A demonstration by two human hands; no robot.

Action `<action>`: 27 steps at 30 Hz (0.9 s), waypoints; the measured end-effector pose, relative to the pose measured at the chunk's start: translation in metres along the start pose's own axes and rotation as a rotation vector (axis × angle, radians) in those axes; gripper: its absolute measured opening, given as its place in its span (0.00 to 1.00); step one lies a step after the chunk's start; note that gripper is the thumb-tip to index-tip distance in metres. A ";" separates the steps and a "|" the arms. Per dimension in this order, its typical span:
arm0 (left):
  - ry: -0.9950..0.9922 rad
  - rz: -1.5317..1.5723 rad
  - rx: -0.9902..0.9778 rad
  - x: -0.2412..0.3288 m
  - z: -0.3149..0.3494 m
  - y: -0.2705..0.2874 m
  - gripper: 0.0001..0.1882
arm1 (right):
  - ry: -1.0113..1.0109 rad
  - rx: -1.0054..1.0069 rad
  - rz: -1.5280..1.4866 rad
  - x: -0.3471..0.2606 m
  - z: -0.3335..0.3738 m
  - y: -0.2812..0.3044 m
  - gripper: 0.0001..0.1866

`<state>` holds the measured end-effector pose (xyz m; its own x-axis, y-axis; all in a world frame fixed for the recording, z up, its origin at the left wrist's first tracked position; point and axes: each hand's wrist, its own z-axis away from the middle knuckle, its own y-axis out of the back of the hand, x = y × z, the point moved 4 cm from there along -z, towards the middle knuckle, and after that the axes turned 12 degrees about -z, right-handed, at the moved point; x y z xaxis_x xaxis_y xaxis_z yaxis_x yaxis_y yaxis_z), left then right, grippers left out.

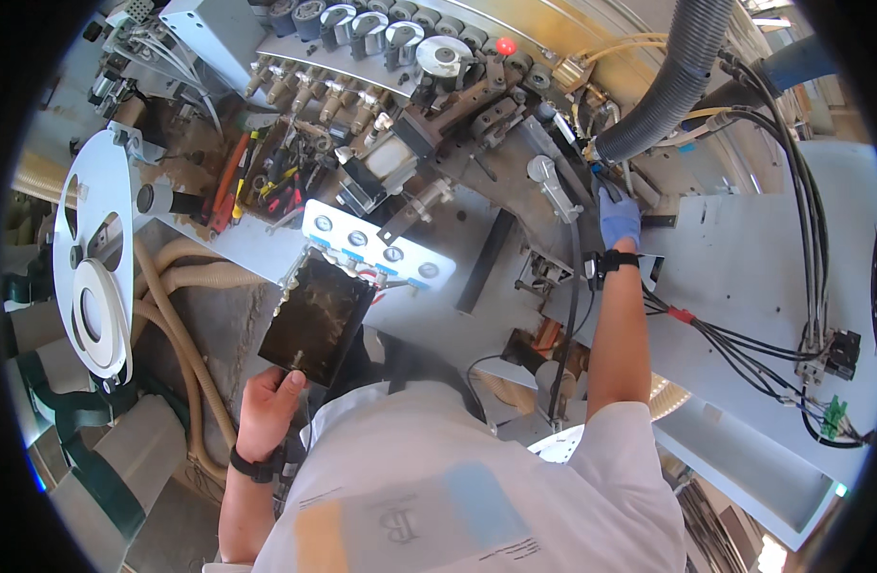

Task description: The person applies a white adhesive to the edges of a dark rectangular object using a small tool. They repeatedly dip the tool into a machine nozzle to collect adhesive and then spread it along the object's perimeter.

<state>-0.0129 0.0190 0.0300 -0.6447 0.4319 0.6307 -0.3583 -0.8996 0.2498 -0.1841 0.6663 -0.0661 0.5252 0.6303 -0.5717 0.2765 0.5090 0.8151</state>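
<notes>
My bare left hand grips the near edge of a dark rectangular tray, thumb on top. Brown residue stains the tray's inside, and pale crust lines its far and left rims. Out to the right, my right hand wears a blue glove and reaches into the machine below a thick black corrugated hose. Its fingers are closed around a small dark part beside metal fittings; what that part is cannot be made out. A black cuff circles each wrist.
Four gauges sit on a white panel just beyond the tray. Farther back lie hand tools and a row of brass fittings. A white reel stands at left, near beige hoses. Black cables cross the right-hand surface.
</notes>
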 end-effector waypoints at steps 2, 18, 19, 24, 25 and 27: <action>0.012 0.001 -0.010 0.002 -0.004 -0.006 0.20 | -0.007 -0.014 -0.100 0.016 -0.008 -0.009 0.24; 0.131 0.003 -0.078 0.032 -0.052 -0.009 0.18 | -0.093 0.087 -0.540 0.078 -0.024 -0.037 0.26; 0.126 0.011 -0.085 0.033 -0.057 -0.012 0.18 | -0.110 0.078 -0.512 0.081 -0.026 -0.038 0.27; 0.121 0.012 -0.131 0.037 -0.069 -0.020 0.18 | -0.234 0.057 -0.450 0.107 -0.031 -0.044 0.28; 0.125 0.015 -0.140 0.038 -0.071 -0.021 0.18 | -0.181 0.055 -0.485 0.108 -0.034 -0.046 0.28; 0.127 0.017 -0.144 0.040 -0.073 -0.022 0.19 | -0.139 0.062 -0.542 0.112 -0.038 -0.050 0.29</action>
<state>-0.0803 0.0609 -0.0035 -0.7285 0.4293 0.5338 -0.4336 -0.8923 0.1259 -0.1701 0.7341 -0.1740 0.3946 0.2030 -0.8962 0.5810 0.7005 0.4145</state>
